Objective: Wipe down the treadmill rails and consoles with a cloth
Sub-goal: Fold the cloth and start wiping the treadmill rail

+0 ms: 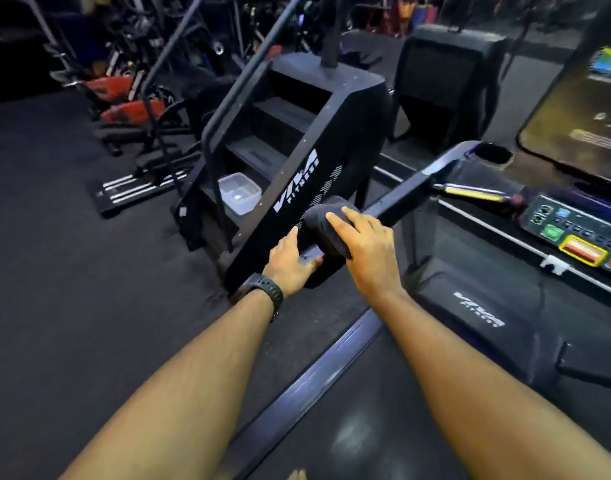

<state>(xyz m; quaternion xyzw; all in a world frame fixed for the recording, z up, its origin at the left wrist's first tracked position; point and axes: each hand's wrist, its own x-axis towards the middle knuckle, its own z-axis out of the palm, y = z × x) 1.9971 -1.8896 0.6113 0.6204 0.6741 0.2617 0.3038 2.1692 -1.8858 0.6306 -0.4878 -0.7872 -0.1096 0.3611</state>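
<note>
The cloth (326, 225) is dark grey, the rail (401, 199) black. The stair machine (297, 181) is black with white lettering, the tub (240, 192) translucent white. The console (591, 233) carries 1 green button (552, 233), 1 blue button (562, 213) and 1 red button (583, 251) edged yellow.

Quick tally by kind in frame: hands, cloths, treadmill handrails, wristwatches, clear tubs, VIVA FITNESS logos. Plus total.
Hands: 2 (left hand, right hand)
Dark cloth: 1
Treadmill handrail: 1
Black wristwatch: 1
Clear plastic tub: 1
VIVA FITNESS logos: 2
Total: 8
</note>
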